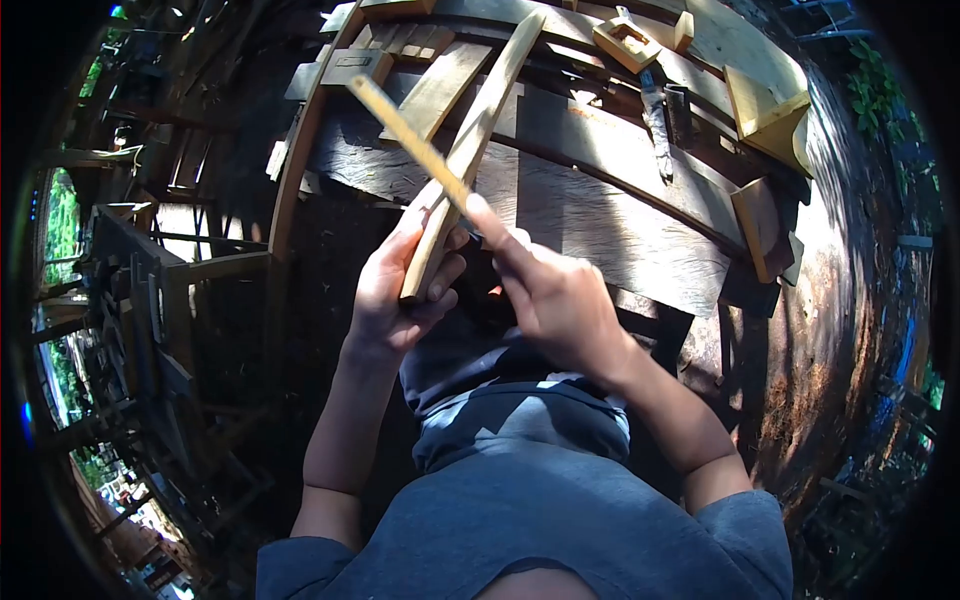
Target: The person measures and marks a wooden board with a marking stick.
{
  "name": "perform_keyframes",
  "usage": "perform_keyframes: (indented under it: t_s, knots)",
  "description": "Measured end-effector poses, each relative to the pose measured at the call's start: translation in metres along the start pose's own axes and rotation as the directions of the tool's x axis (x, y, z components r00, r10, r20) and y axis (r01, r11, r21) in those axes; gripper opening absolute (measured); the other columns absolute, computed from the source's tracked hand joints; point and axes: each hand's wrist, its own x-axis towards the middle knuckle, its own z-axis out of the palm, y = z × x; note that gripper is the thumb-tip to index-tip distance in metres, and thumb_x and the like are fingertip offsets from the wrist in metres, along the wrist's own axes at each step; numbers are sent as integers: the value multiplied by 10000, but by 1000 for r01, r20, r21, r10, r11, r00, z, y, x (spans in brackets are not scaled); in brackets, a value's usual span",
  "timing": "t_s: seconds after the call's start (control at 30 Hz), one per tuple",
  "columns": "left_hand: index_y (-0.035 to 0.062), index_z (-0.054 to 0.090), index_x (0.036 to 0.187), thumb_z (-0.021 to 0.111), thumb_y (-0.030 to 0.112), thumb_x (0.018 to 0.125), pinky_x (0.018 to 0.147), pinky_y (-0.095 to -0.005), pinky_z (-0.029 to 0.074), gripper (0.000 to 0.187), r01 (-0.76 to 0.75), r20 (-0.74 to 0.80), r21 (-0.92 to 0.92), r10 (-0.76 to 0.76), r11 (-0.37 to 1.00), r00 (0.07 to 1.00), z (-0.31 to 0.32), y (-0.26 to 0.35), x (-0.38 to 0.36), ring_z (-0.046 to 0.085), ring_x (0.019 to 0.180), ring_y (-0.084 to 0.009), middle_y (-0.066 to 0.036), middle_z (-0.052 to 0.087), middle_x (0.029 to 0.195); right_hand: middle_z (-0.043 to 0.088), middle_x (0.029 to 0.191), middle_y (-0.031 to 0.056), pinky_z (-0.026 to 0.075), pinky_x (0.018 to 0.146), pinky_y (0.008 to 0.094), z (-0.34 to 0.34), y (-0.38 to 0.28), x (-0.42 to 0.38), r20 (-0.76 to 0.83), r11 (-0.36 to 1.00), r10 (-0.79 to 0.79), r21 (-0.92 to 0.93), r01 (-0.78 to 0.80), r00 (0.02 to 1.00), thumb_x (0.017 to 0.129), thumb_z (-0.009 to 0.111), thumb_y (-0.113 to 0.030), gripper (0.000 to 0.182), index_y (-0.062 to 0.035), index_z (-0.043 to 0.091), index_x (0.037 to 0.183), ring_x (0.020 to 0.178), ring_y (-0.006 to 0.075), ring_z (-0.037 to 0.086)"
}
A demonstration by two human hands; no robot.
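My left hand (402,282) is closed around the lower end of a long, narrow wooden strip (484,108), which slants up and away to the right. In my right hand (562,298) is a thin, flat, yellowish bar (408,137) with a small hole near its far end. Its index finger lies stretched along the bar. The bar crosses the wooden strip at an angle, just above my left hand, and looks to touch or lie very close over it. The part of the bar inside my right palm is hidden.
Ahead is a low workbench of boards (610,235). A paint-spattered tool (655,125), a small wooden box-like piece (626,46) and angled wooden pieces (770,115) lie on it. A loose board (440,85) lies left. Wooden framework (185,265) stands further left.
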Motion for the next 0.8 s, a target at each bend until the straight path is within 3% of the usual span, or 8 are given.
perform_keyframes:
  t_s: [0.13, 0.2, 0.3, 0.37, 0.47, 0.57, 0.63, 0.8]
  knots:
    - [129, 333, 1458, 399, 247, 1039, 344, -182, 368, 440, -4, -5, 63, 5, 998, 1000, 3, 1, 1, 463, 536, -99, -107, 527, 957, 667, 772, 259, 545, 689, 529, -11, 59, 83, -72, 959, 281, 47, -278, 957, 995, 448, -255, 489, -225, 387, 1479, 725, 438, 668]
    - [59, 325, 1412, 377, 255, 1048, 354, -193, 386, 417, 14, 33, -1, -14, 1000, 999, -6, 7, 0, 465, 579, -113, -114, 472, 1003, 663, 746, 259, 540, 687, 535, -6, 67, 106, -173, 980, 163, -86, -180, 971, 999, 430, -265, 481, -211, 388, 1476, 709, 434, 668]
    - [51, 320, 1416, 378, 269, 1049, 343, -198, 383, 430, 32, 64, -32, -30, 999, 997, -8, 10, 1, 476, 583, -115, -125, 475, 1005, 645, 643, 199, 557, 569, 484, -13, 35, 77, 27, 951, 302, -75, -299, 953, 966, 485, -206, 524, -208, 387, 1481, 591, 390, 657]
    - [57, 321, 1418, 379, 268, 1049, 342, -198, 382, 429, 17, 59, -24, -16, 1000, 998, -5, 12, 0, 478, 585, -115, -124, 476, 1004, 699, 874, 175, 566, 591, 472, 13, 21, 30, -138, 992, -90, -96, 77, 986, 909, 573, -131, 564, -185, 432, 1453, 662, 393, 668]
    - [78, 324, 1427, 390, 264, 1045, 340, -195, 381, 430, 36, 39, 17, -37, 999, 999, -2, 10, -1, 478, 578, -116, -117, 476, 996, 694, 909, 194, 563, 605, 478, -3, 7, 25, -26, 996, -9, -86, 6, 1000, 914, 576, -133, 524, -176, 469, 1425, 688, 401, 671]
    - [100, 314, 1458, 414, 257, 1031, 358, -186, 374, 467, 31, -30, 53, -30, 998, 999, 2, 8, -1, 454, 547, -93, -99, 506, 957, 658, 832, 272, 524, 695, 465, -26, 34, 89, 70, 935, 354, -39, -352, 933, 996, 465, -195, 440, -185, 464, 1436, 735, 418, 662]
    - [101, 322, 1454, 418, 252, 1031, 357, -184, 372, 459, 28, -10, 16, -27, 999, 1000, 0, 7, 0, 450, 550, -90, -96, 497, 950, 649, 796, 289, 505, 696, 517, -10, 94, 131, -139, 965, 229, -99, -243, 964, 1009, 441, -269, 493, -231, 368, 1494, 741, 427, 664]
    - [87, 381, 1386, 400, 254, 1045, 350, -167, 353, 380, 7, 15, -29, -6, 1000, 1000, -7, 3, 0, 441, 550, -81, -91, 484, 940, 675, 831, 273, 541, 741, 521, -15, 108, 153, -165, 937, 246, -210, -277, 955, 1000, 436, -311, 492, -305, 371, 1487, 786, 446, 670]
